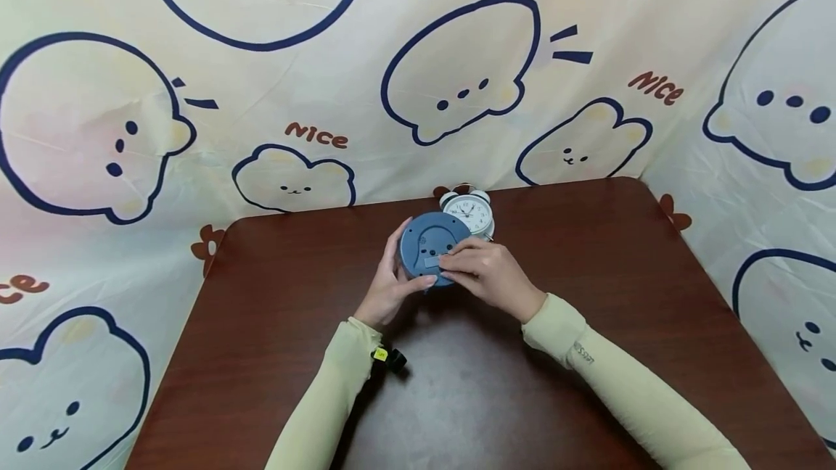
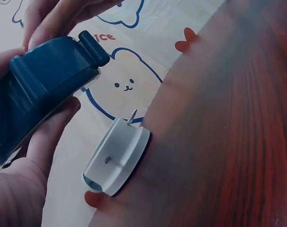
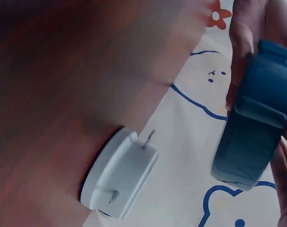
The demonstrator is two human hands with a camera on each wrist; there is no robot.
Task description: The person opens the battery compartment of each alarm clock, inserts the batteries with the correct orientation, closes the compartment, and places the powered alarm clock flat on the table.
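A round blue clock [image 1: 418,239] is held up over the table, its back turned to the head camera, with small knobs and a pale label or cover showing. My left hand [image 1: 387,287] grips its left side, thumb at the lower edge. My right hand [image 1: 491,271] has bent fingers and thumb at the lower right of the clock's back; what the fingertips hold there is hidden. Both wrist views show the blue casing [image 2: 53,66] from its side. Just behind it stands a white twin-bell alarm clock [image 1: 472,212], dial toward me.
The dark brown table [image 1: 287,267] reaches back to a cloth backdrop [image 1: 366,114] printed with cartoon bears, which also rises along both sides. A black wrist device with a yellow tag [image 1: 380,355] sits at the left cuff.
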